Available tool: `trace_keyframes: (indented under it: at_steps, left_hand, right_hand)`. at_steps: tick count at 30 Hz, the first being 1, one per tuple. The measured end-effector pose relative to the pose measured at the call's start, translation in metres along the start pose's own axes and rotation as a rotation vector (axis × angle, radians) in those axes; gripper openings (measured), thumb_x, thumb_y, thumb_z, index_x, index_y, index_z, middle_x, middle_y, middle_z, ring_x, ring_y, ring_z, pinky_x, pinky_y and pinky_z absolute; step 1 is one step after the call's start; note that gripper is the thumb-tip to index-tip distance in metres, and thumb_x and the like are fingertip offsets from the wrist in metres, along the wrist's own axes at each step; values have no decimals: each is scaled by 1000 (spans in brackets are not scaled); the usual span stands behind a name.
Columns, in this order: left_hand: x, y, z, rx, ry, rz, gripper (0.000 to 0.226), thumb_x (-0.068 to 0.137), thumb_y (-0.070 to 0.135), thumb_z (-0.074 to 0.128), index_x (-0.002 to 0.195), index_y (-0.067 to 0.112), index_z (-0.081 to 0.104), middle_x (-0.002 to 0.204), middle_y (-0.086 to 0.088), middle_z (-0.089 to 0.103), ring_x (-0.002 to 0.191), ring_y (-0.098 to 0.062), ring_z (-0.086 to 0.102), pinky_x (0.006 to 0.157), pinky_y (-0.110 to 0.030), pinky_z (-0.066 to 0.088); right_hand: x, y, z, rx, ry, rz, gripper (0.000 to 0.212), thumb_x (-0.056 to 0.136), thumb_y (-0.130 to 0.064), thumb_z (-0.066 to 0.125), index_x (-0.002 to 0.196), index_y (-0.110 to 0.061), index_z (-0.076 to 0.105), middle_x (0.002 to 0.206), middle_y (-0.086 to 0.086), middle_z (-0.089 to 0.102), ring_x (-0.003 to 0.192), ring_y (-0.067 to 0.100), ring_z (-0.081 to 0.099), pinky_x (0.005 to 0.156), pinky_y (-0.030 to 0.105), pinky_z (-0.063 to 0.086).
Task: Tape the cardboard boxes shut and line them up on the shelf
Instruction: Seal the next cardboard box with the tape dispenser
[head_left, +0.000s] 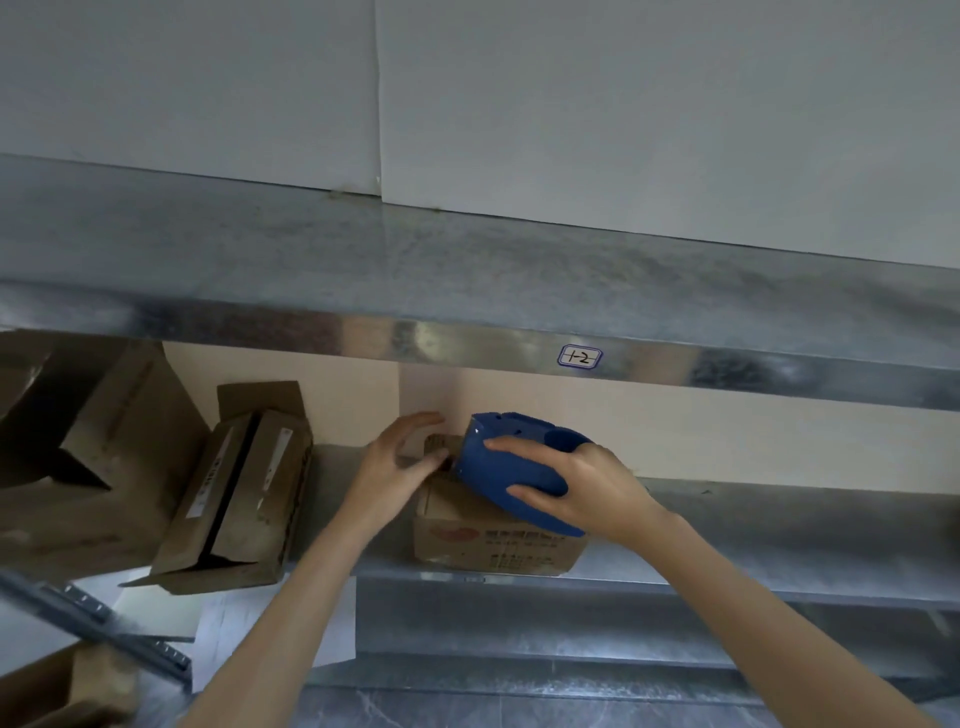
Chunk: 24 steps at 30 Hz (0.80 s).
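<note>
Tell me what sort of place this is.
Probably a storeroom or small warehouse: galvanised metal shelving with a handwritten 1-2 label, an unsealed cardboard box on the shelf, and a blue tape dispenser gripped by the right hand over a smaller box.

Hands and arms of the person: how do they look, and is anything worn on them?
Both are bare: the left hand and right hand wear no visible gloves, rings or watch, and no sleeve covers the left forearm or right forearm down to the picture's edge.
</note>
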<state>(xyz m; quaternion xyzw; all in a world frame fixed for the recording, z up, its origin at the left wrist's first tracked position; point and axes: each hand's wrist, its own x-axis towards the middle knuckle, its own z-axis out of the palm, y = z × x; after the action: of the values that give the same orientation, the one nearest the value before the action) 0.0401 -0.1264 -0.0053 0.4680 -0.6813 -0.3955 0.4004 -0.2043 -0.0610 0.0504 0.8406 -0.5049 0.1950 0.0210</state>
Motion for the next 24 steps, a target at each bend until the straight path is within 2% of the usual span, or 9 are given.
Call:
trace_keyframes:
  at_steps: [3, 6, 9, 12, 16, 21, 24]
  left_hand:
    - [9, 24, -13, -82, -138, -18, 30, 86, 22, 70, 115, 30, 67, 121, 13, 67, 115, 1, 59, 97, -18, 45]
    - [9, 41, -15, -95, -253, -18, 35, 93, 2, 60, 116, 27, 69, 117, 14, 69, 109, 3, 62, 89, -11, 45]
    - [5, 51, -14, -117, -315, -34, 43, 93, -8, 50, 119, 21, 68, 114, 19, 70, 107, 6, 62, 85, -9, 46]
    - [3, 54, -13, -147, -273, -14, 39, 93, -9, 51, 116, 16, 69, 112, 10, 73, 105, 0, 64, 85, -13, 48]
    - [2, 56, -11, -135, -221, 0, 35, 86, -15, 54, 94, 15, 70, 94, 9, 74, 92, -4, 67, 79, -14, 49]
    - [3, 54, -9, -133, -145, -16, 32, 85, -15, 56, 85, 14, 70, 84, 4, 73, 83, -9, 67, 73, -20, 51]
    - [3, 55, -8, -103, -98, -8, 34, 84, -16, 55, 84, 14, 69, 81, 4, 72, 80, -12, 66, 70, -23, 51]
  right_hand:
    - [-4, -5, -10, -23, 5, -71, 50, 94, -52, 45, 143, -47, 33, 44, -6, 47, 35, 9, 30, 35, 24, 36]
    - [-7, -9, -16, -22, 8, -105, 50, 94, -50, 47, 142, -45, 36, 44, -7, 44, 36, 9, 25, 34, 24, 33]
    - [-8, -12, -21, -25, -5, -142, 48, 95, -46, 50, 142, -44, 40, 46, -9, 30, 38, 12, 23, 35, 27, 32]
    - [-9, -14, -25, -40, -9, -171, 47, 95, -42, 52, 142, -42, 41, 51, -10, 24, 42, 13, 21, 36, 27, 32]
    - [-10, -18, -30, -33, -18, -168, 47, 96, -44, 52, 142, -43, 41, 51, -10, 23, 41, 13, 23, 36, 30, 34]
    - [-6, -24, -36, -11, -86, -106, 57, 89, -55, 55, 142, -47, 37, 48, -9, 21, 40, 13, 22, 40, 23, 29]
    - [-3, -23, -38, 10, -114, -64, 58, 87, -51, 62, 140, -51, 38, 44, -7, 18, 38, 12, 22, 46, 16, 21]
